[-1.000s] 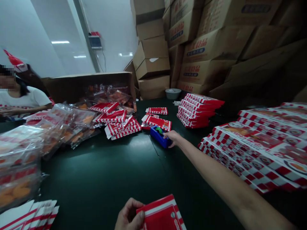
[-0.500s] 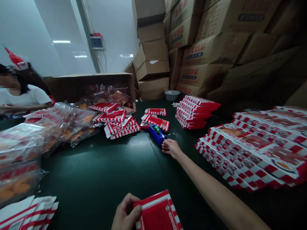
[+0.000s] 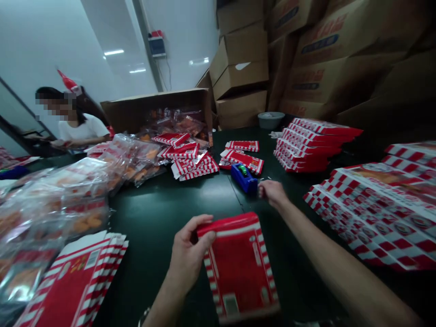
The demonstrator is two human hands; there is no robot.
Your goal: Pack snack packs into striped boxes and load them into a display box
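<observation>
My left hand point(image 3: 188, 254) grips the top left edge of a red and white striped carton point(image 3: 238, 265) that lies on the dark green table point(image 3: 160, 213) in front of me. My right hand point(image 3: 272, 193) is stretched out beside a blue tape dispenser point(image 3: 244, 178), fingers pinched together just right of its end. What they hold is too small to make out.
Flat striped cartons lie stacked at right point(image 3: 378, 209), at the back point(image 3: 309, 143) and at lower left point(image 3: 75, 281). Clear bags of orange food point(image 3: 68, 190) cover the left side. An open cardboard box point(image 3: 160, 109) and stacked boxes point(image 3: 306, 59) stand behind. A person point(image 3: 75, 122) sits far left.
My right hand left the top of the tape dispenser and drew back to its right end. My left hand brought the carton further into view as the camera tilted down.
</observation>
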